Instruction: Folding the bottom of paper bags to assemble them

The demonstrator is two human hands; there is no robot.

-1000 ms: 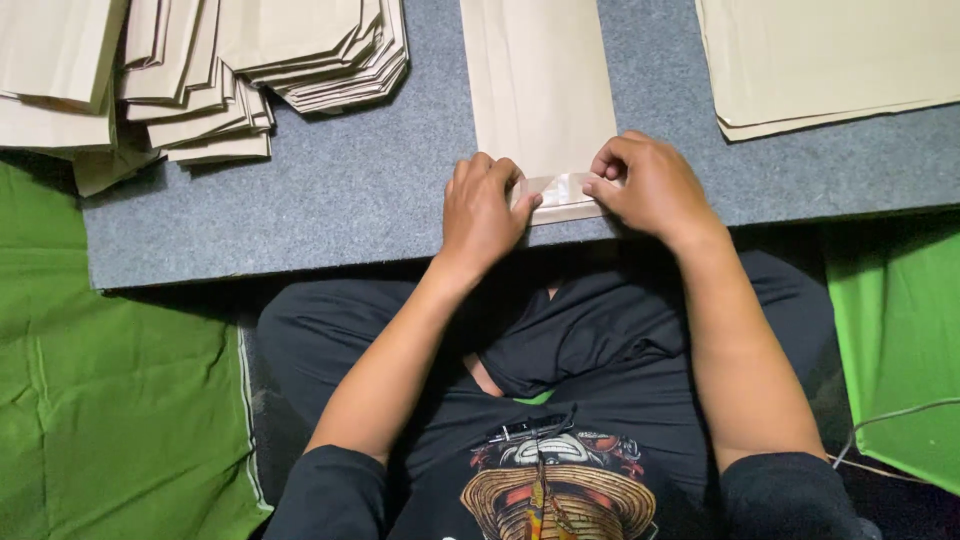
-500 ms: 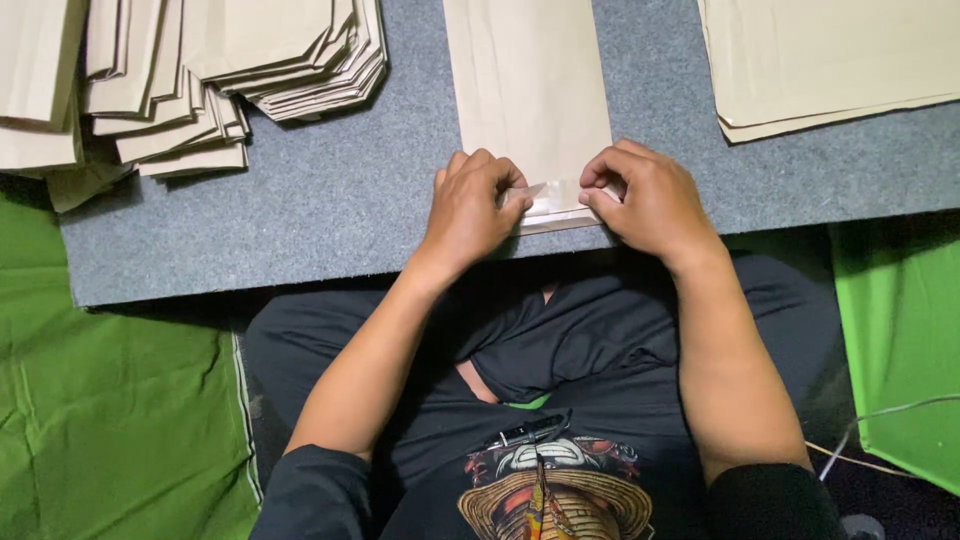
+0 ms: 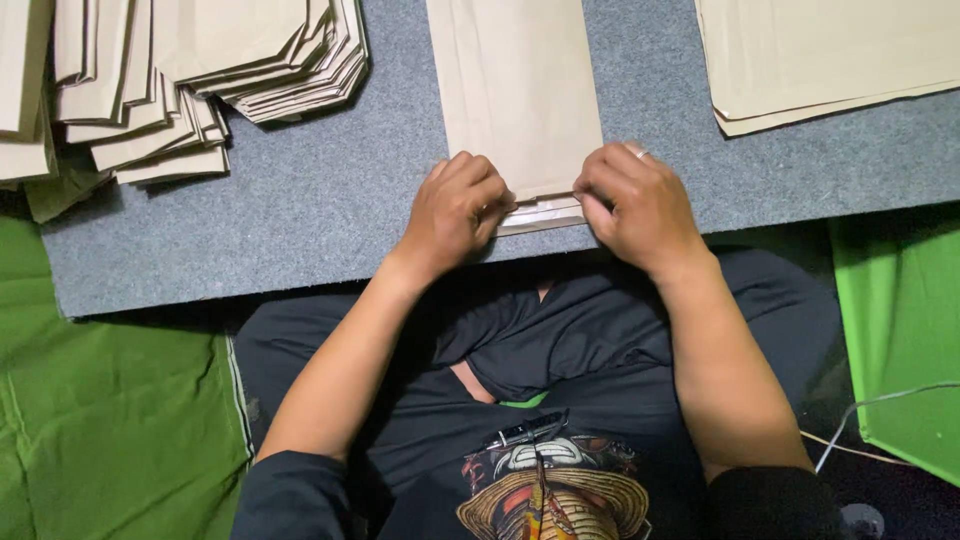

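A long tan paper bag [image 3: 515,90] lies flat on the grey mat [image 3: 330,200], its near end toward me. My left hand [image 3: 455,210] pinches the left corner of that near end. My right hand [image 3: 630,205], with a ring on one finger, pinches the right corner. Between the two hands the bag's bottom flap [image 3: 543,208] is folded up, its pale underside showing as a thin strip.
A fanned heap of finished tan bags [image 3: 180,70] fills the mat's far left. A flat stack of tan sheets [image 3: 830,55] lies at the far right. Green cloth [image 3: 110,420] covers the floor on both sides. A thin cable [image 3: 870,410] runs at lower right.
The glossy strip visible on the flap earlier is now covered: both hands have folded the flap over and pressed it down. The view has shifted slightly left.
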